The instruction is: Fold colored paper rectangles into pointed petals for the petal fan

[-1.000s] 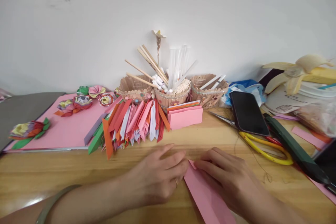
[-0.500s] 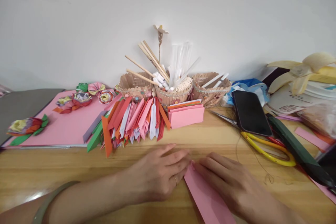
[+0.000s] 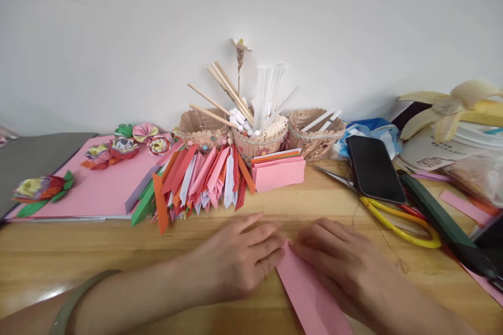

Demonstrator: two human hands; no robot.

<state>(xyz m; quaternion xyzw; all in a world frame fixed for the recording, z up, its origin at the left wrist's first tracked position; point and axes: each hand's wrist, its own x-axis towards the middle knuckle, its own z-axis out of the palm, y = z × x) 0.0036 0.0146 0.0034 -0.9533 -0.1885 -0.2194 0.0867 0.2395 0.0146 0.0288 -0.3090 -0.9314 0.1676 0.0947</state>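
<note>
A folded strip of pink paper point(image 3: 306, 293) lies slantwise on the wooden table, its narrow far end between my hands. My left hand point(image 3: 245, 254), a ring on one finger, has its fingertips at the left side of that end; its thumb is hidden. The bent fingers of my right hand point(image 3: 338, 261) press on the right side of the same end, slightly blurred. Beyond my left hand lies a dense row of folded paper pieces point(image 3: 204, 175) in red, orange, pink, lilac and green. A stack of pink, orange and white paper slips point(image 3: 279, 172) stands beside them.
Behind are decorated wooden baskets point(image 3: 259, 146) with sticks and clear tubes. Folded paper flowers point(image 3: 123, 146) rest on a pink sheet point(image 3: 94, 188) at left. At right are yellow-handled scissors point(image 3: 404, 227), a phone point(image 3: 376, 170), a dark green tool point(image 3: 444, 220) and a banana peel point(image 3: 451, 107).
My right hand has lifted and shifted slightly, showing more of the pink paper's far tip. My left hand stays nearly in place.
</note>
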